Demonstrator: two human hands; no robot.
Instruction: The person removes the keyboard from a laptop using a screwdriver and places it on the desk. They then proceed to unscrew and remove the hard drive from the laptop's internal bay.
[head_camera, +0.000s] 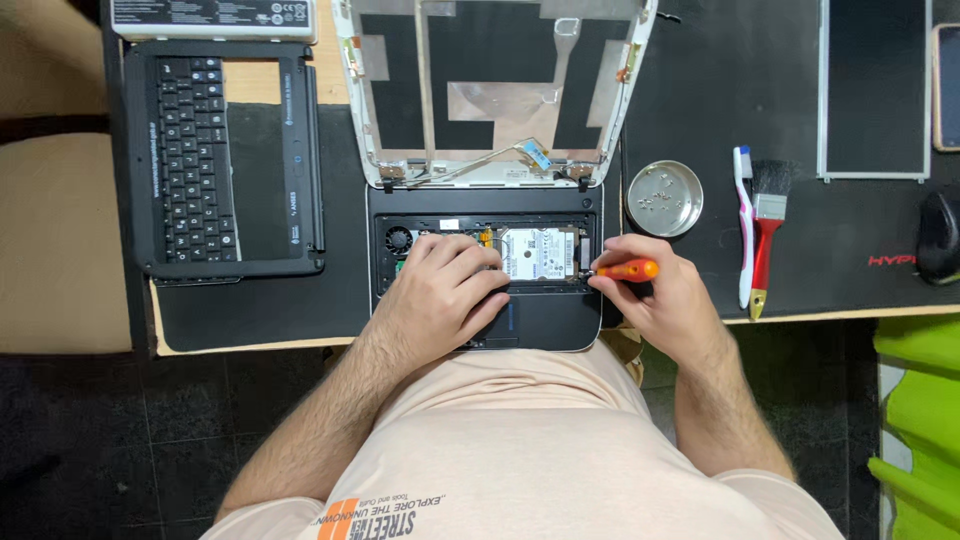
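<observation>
Orange screwdriver (622, 270) gripped in right hand (660, 295), lying crosswise, tip pointing left at opened laptop (560, 320); left hand (445, 295) flat, loose; dark-matted surface (700, 100)

Left hand (440, 290) flat, palm down; right hand (655, 295) clenched.

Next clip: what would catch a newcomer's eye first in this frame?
The opened laptop base at centre, its silver hard drive exposed, with the stripped screen lid standing behind it. The left hand rests on the base while the right hand holds an orange screwdriver at the drive's edge. To the right sits a round metal dish of screws; a removed keyboard panel lies left.
</observation>
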